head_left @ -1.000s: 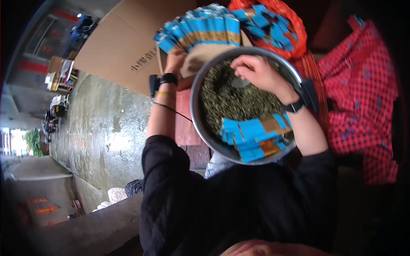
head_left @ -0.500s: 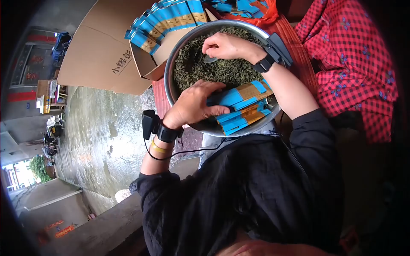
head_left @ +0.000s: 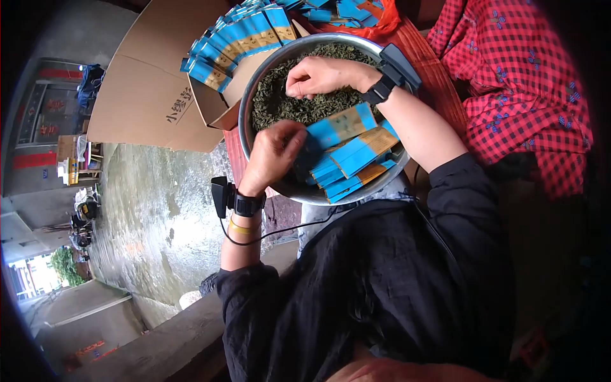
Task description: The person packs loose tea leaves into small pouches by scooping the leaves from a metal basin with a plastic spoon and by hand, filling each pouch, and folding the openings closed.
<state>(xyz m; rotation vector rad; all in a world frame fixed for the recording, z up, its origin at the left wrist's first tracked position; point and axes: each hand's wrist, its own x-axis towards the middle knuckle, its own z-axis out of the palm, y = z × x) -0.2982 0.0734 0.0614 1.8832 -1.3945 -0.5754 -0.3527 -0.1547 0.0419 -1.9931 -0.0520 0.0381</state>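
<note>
A large metal basin (head_left: 244,127) holds dark green dried leaves (head_left: 299,108). My left hand (head_left: 273,149) is closed on the left end of a blue and gold packet (head_left: 340,127), which lies slanted above other packets. Under it, several more blue and gold packets (head_left: 363,151) lie piled at the basin's near side. Over the leaves, my right hand (head_left: 321,75) has its fingers curled together. Whatever those fingers hold, if anything, is hidden.
An opened cardboard box (head_left: 146,83) stands left of the basin, with a fanned row of blue and gold packets (head_left: 245,35) along it. Behind the basin, an orange-red plastic bag (head_left: 382,24) holds more packets. Red checked cloth (head_left: 509,83) hangs at right.
My left hand has drawn back left and raised one packet's end from the pile. My right hand has shifted left; the shiny scoop-like piece by its fingers no longer shows.
</note>
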